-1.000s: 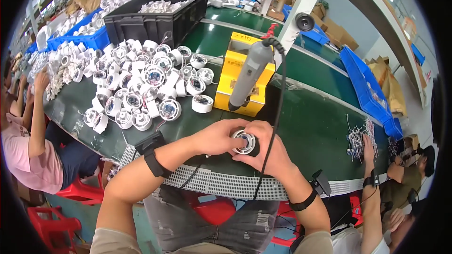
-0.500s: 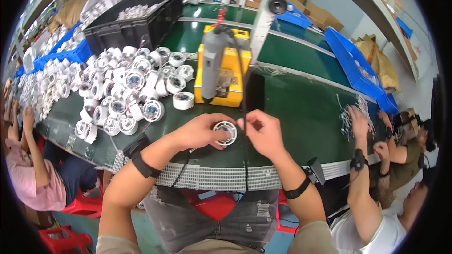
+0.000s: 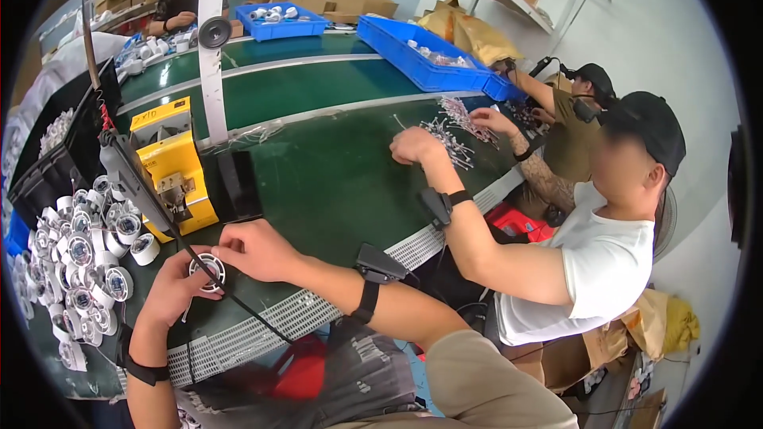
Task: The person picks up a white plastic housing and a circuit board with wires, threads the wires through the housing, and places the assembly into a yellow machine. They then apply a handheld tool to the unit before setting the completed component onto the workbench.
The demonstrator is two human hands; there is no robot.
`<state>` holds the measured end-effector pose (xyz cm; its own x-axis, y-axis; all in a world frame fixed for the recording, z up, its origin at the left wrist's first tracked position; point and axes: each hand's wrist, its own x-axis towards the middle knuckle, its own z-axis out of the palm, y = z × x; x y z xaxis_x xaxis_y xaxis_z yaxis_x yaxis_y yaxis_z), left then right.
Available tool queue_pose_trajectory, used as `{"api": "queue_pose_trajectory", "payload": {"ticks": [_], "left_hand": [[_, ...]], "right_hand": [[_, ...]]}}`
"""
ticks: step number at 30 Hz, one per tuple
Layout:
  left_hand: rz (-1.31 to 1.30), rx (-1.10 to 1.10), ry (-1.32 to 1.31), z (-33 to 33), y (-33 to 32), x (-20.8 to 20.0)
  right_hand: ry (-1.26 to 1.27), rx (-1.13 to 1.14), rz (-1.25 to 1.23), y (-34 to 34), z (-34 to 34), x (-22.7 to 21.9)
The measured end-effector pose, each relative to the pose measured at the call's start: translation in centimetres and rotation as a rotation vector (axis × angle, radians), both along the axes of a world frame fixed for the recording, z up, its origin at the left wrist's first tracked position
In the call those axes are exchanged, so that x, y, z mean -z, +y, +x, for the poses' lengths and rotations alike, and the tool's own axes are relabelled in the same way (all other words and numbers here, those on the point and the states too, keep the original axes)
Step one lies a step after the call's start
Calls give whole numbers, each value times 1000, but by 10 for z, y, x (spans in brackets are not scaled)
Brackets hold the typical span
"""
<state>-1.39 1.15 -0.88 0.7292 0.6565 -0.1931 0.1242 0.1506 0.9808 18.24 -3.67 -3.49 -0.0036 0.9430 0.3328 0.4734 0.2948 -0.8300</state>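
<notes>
A round white housing [image 3: 213, 264] with an open ring face sits low over the green bench, gripped by my left hand [image 3: 171, 290]. A thin white wire hangs below it. My right hand [image 3: 258, 250] is at the housing's upper right edge, thumb and fingers closed together; what they pinch, if anything, is too small to make out. A dark cable crosses in front of the housing. Just beyond my hands hangs a grey electric screwdriver [image 3: 127, 171], beside a yellow screw feeder [image 3: 191, 179].
Many similar white housings [image 3: 79, 250] are heaped at the left, before a black crate [image 3: 60, 163]. At the right, a co-worker in a white shirt [image 3: 616, 254] reaches over a pile of wired parts [image 3: 449, 143]. Blue trays [image 3: 421, 71] stand farther back.
The view has swung to the right, so bench and hands appear farther left. My right hand has come closer to the housing. My left hand keeps hold of it.
</notes>
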Motion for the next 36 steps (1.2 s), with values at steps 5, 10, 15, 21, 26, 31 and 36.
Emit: {"api": "queue_pose_trajectory", "payload": {"ticks": [5,10,15,21,26,31,36], "left_hand": [[19,-57,19,-15,0,5],[12,-127,69,-11,-2,4],[2,-167,39,-10,-5,5],[17,-200,57,-8,-2,6],[-42,-193,34,-5,-1,2],[-35,-247,15,-14,-4,8],[41,-145,27,-19,5,10]], "right_hand": [[175,575,599,-20,44,-123],[541,476,1160,-67,115,-184],[494,359,810,-10,74,-120],[474,56,493,41,-7,-79],[336,24,537,68,-40,-60],[379,-123,396,73,-67,-42],[260,-63,392,66,-75,-45]]}}
